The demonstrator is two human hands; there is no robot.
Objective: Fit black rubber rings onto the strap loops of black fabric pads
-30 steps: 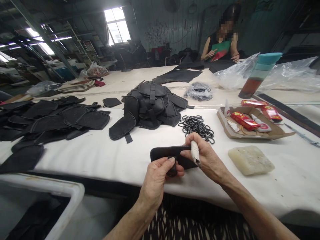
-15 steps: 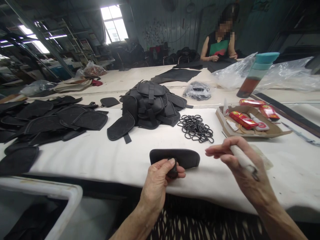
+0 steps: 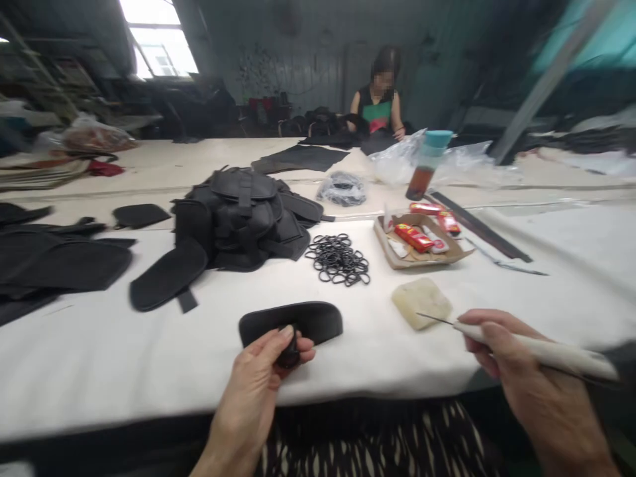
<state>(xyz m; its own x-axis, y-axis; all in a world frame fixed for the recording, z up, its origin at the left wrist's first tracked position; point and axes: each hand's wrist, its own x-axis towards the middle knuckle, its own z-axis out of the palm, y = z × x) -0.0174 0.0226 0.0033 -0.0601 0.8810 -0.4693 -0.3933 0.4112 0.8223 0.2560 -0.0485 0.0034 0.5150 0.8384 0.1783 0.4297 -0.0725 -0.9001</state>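
My left hand [image 3: 263, 361] is closed near the table's front edge, thumb pressed on a small folded black strap [image 3: 289, 351] attached to a black leather flap [image 3: 318, 319]. The flap stretches out behind the fingers, its lower edge partly covered by them. My right hand [image 3: 517, 364], closed, grips an awl [image 3: 546, 351] with a white wrapped handle and a thin metal tip. That tip points left, over a yellowish, wax-like block [image 3: 420, 301]; whether it touches, I cannot tell. Beyond the flap lies a heap of black metal rings [image 3: 338, 258].
Black flaps with straps form a pile [image 3: 243, 215], and more black pieces [image 3: 64, 262] lie left. A cardboard tray [image 3: 422, 263] holds red boxes and a tube. Behind it stand a teal-lidded bottle [image 3: 422, 172] and plastic wrap. A person [image 3: 377, 109] works across the table.
My right hand has left the flap and swung right, turning the awl's tip toward the yellowish block. My left hand keeps its hold on the strap. The view has turned right.
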